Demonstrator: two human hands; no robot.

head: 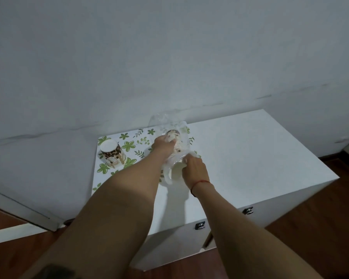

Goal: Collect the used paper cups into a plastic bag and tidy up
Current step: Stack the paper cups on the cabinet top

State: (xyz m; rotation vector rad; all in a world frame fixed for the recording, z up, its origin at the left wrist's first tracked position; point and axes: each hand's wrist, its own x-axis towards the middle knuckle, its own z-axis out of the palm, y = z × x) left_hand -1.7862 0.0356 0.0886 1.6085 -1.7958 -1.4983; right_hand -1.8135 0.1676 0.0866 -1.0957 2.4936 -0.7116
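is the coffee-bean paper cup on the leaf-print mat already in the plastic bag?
No. The coffee-bean printed paper cup stands upside down on the green leaf-print mat, apart from the clear plastic bag.

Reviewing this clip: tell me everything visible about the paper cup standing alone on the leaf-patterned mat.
The paper cup stands upside down, its white round base facing up and its rim on the leaf-patterned mat. Its paper wall shows brown coffee-bean dots above a beige band with small print too blurred to read. It looks undamaged and leans slightly in this wide view. It sits near the mat's far left corner, apart from both hands and the bag; nothing but the mat touches it.
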